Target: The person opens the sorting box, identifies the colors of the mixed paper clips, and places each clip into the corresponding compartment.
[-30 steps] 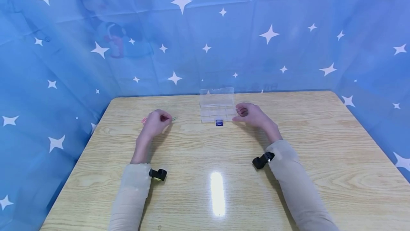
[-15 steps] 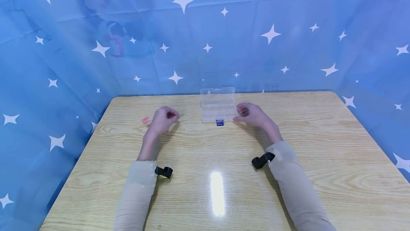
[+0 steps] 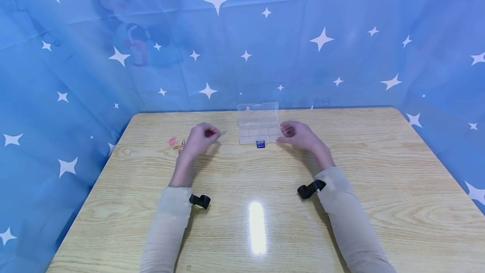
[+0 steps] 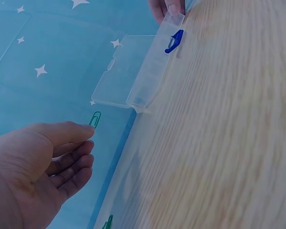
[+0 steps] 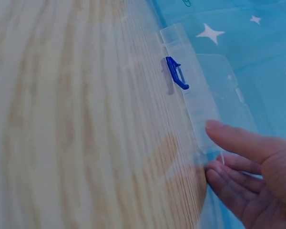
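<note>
Between the thumb and fingers of my left hand (image 3: 201,139), a green paper clip (image 4: 96,118) is pinched, held above the table just left of the box. The clear plastic box (image 3: 246,140) stands with its lid (image 3: 257,114) raised at the back, and a blue latch (image 3: 260,144) hangs on its front. My right hand (image 3: 301,135) grips the box's right end, thumb on the front wall and fingers curled at the side. Dividers show inside the box; any small contents cannot be made out.
Pink paper clips (image 3: 172,141) and several brownish-red paper clips (image 3: 177,147) lie on the table (image 3: 310,239) left of my left hand. Another green clip (image 4: 108,222) shows at the bottom of the left wrist view. A blue star-patterned curtain (image 3: 242,25) hangs behind the table.
My left hand has moved right toward the box, carrying the green paper clip and uncovering the pink and brownish-red clips. My right hand stays at the box's right end.
</note>
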`<state>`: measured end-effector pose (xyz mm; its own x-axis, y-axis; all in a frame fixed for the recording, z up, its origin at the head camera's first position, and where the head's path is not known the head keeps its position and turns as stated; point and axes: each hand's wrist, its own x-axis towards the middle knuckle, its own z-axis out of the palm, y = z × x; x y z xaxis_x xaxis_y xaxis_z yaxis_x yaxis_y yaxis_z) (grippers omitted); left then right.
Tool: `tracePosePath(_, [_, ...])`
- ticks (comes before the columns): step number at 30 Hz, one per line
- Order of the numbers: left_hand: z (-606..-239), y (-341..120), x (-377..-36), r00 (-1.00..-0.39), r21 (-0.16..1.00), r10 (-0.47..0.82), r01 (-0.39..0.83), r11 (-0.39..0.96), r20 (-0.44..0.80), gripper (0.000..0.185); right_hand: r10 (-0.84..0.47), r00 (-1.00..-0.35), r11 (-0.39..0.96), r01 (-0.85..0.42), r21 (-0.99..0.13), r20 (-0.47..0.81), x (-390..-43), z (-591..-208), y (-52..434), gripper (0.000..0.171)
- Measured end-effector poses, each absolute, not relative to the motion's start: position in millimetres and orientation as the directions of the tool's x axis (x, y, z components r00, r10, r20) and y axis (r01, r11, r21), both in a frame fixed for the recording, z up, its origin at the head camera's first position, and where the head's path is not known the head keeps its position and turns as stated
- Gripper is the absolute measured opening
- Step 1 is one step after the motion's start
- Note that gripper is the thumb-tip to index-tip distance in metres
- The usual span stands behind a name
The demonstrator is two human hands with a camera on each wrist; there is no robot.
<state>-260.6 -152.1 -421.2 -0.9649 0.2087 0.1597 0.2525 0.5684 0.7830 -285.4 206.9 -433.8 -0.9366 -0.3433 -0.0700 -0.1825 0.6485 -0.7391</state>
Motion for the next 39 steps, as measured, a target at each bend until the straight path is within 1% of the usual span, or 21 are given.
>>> tracePosePath(8, [-420,-143,-263,-0.962,0.793,0.228,0.253,0.554,0.148,0.013,-0.340,-0.937,0.645,-0.173,-0.744,-0.077,-285,-433,207,0.062])
tracePosePath(19, [-419,-128,-265,-0.950,0.792,0.252,0.296,0.533,0.185,0.013,-0.335,-0.938,0.654,-0.163,-0.739,-0.089,-285,-432,206,0.063])
tracePosePath(29, [-421,-117,-266,-0.955,0.817,0.249,0.272,0.509,0.162,0.013,-0.338,-0.936,0.650,-0.160,-0.743,-0.094,-284,-432,206,0.063])
tracePosePath(39, [-422,-104,-267,-0.952,0.809,0.264,0.273,0.520,0.151,0.012,-0.345,-0.935,0.641,-0.171,-0.748,-0.082,-283,-433,207,0.065])
